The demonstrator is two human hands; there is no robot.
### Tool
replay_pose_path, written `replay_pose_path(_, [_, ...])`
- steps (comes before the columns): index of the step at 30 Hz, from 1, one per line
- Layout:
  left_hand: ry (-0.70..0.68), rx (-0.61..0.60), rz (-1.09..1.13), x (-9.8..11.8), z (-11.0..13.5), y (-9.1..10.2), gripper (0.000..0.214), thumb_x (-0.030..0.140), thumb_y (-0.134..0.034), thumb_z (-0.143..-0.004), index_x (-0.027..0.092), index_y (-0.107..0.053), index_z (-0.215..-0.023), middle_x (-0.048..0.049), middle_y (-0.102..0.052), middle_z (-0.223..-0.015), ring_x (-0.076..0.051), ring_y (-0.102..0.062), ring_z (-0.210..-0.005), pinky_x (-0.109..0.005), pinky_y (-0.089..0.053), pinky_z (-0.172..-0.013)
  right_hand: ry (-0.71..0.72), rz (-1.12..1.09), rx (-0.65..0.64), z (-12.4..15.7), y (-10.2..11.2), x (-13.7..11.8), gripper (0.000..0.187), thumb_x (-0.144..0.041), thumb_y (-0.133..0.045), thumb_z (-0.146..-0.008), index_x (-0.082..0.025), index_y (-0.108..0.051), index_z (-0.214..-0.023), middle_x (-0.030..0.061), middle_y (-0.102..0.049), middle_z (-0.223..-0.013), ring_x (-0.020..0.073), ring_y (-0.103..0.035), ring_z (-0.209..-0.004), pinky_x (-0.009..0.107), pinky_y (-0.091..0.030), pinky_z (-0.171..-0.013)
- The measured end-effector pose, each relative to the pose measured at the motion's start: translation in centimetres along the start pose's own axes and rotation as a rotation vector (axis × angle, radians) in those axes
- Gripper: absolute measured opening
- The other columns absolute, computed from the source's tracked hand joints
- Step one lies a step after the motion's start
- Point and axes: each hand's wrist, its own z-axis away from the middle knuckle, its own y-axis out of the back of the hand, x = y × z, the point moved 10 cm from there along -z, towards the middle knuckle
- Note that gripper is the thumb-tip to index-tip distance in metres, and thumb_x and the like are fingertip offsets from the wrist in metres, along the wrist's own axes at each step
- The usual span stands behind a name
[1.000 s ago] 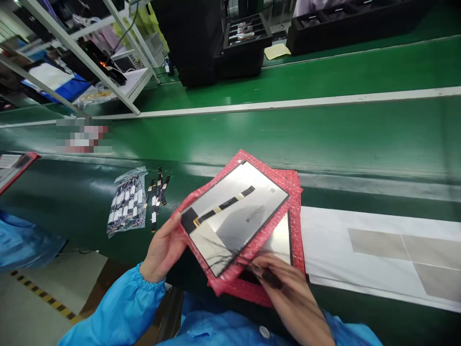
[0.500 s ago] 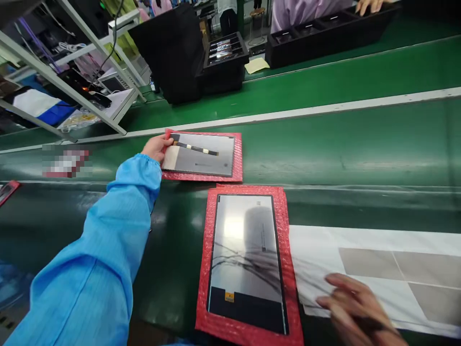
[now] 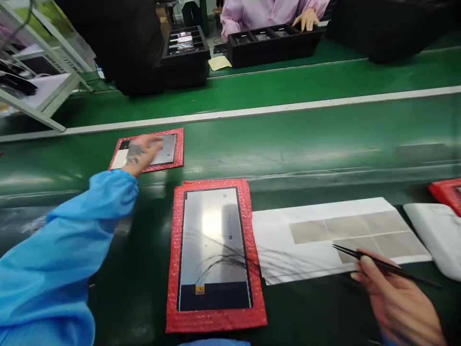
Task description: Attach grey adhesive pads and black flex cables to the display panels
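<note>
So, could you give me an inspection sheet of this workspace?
Surface: glossy green bench, a white rail running across.
Work items: near panel and far panel, each on red wrap; white sheet bearing grey patches.
Clutter: white object and red item at right; yellow paper beyond the rail.
Hands: left hand over the far panel, blurred, contact unclear; right hand holds black tweezers.
Cables: dark cable by the rack; blurred strands across the near panel, unidentifiable.
Surroundings: co-worker opposite, one hand at a black tray.
</note>
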Motion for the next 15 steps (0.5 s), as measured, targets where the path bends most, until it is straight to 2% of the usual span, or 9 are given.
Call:
replay_pose_path(2, [-0.131,-0.240,0.048,4.0,5.1,-7.1,0.011,0.013,-0.074,-0.079,0.017,-0.073,-0.090,0.0004,-0.072,-0.096,-0.020,-0.063,-0.105,-0.039,-0.045,-0.106,-0.053,-0.125,-0.005,0.1,-0.4,-0.5,0.026,-0.048,-0.086,-0.057,-0.029,-0.072,-0.069,0.0062,-0.071,-0.079,0.0283,-0.071,-0.075,0.043,-0.063,-0.072])
replay_pose_path(4, [-0.279,-0.474,0.106,8.5,11.5,-13.9,0.016,0.013,-0.080,-0.070,0.021,-0.075,-0.083,-0.0012,-0.075,-0.095,-0.020,-0.068,-0.098,-0.035,-0.050,-0.100,0.005,-0.190,-0.014,0.0,-0.7,-1.6,0.031,-0.048,-0.087,-0.056,-0.026,-0.073,-0.073,0.0058,-0.072,-0.084,0.0294,-0.072,-0.080,0.048,-0.063,-0.082])
replay_pose_path(5, [-0.451,-0.638,0.096,11.5,15.4,-17.3,0.017,0.015,-0.078,-0.074,0.023,-0.075,-0.089,-0.0048,-0.075,-0.104,-0.023,-0.068,-0.104,-0.039,-0.048,-0.102,0.047,-0.207,-0.016,-0.1,-0.7,-2.2,0.032,-0.046,-0.088,-0.057,-0.025,-0.072,-0.075,0.0053,-0.072,-0.084,0.0301,-0.073,-0.080,0.050,-0.062,-0.085])
replay_pose_path(6, [-0.610,-0.751,0.062,14.0,18.9,-20.0,0.022,0.020,-0.077,-0.076,0.024,-0.075,-0.097,-0.0084,-0.073,-0.115,-0.027,-0.066,-0.112,-0.043,-0.046,-0.105,0.091,-0.218,-0.021,-0.3,-0.8,-2.8,0.033,-0.044,-0.088,-0.058,-0.024,-0.071,-0.077,0.0045,-0.072,-0.084,0.0305,-0.073,-0.081,0.051,-0.062,-0.087])
replay_pose_path(8, [-0.763,-0.867,-0.049,17.0,23.6,-24.4,0.040,0.031,-0.079,-0.077,0.024,-0.071,-0.116,-0.0147,-0.064,-0.133,-0.035,-0.058,-0.125,-0.051,-0.041,-0.109,0.167,-0.227,-0.026,-0.6,-0.9,-3.9,0.031,-0.039,-0.087,-0.062,-0.023,-0.067,-0.081,0.0026,-0.071,-0.083,0.0290,-0.074,-0.081,0.048,-0.063,-0.085])
replay_pose_path(9, [-0.785,-0.900,-0.098,17.9,24.8,-26.2,0.050,0.034,-0.081,-0.075,0.023,-0.068,-0.122,-0.0161,-0.059,-0.140,-0.038,-0.053,-0.130,-0.054,-0.037,-0.111,0.192,-0.227,-0.033,-0.8,-1.1,-4.3,0.030,-0.036,-0.086,-0.064,-0.024,-0.065,-0.081,0.0018,-0.071,-0.082,0.0273,-0.074,-0.080,0.044,-0.064,-0.083])
replay_pose_path(11, [-0.790,-0.933,-0.143,19.1,25.7,-29.0,0.066,0.035,-0.087,-0.066,0.024,-0.065,-0.128,-0.0142,-0.051,-0.148,-0.042,-0.042,-0.139,-0.058,-0.030,-0.115,0.219,-0.226,-0.039,-1.1,-1.4,-4.9,0.028,-0.034,-0.085,-0.067,-0.024,-0.063,-0.082,0.0003,-0.070,-0.079,0.0239,-0.074,-0.077,0.037,-0.064,-0.078])
replay_pose_path(15, [-0.778,-1.012,-0.123,19.6,25.0,-32.2,0.076,0.030,-0.096,-0.046,0.032,-0.072,-0.118,-0.0054,-0.050,-0.150,-0.043,-0.032,-0.145,-0.058,-0.021,-0.119,0.232,-0.203,-0.069,-1.7,-2.0,-5.2,0.027,-0.036,-0.084,-0.070,-0.025,-0.062,-0.081,-0.0004,-0.070,-0.075,0.0238,-0.074,-0.073,0.034,-0.065,-0.069])
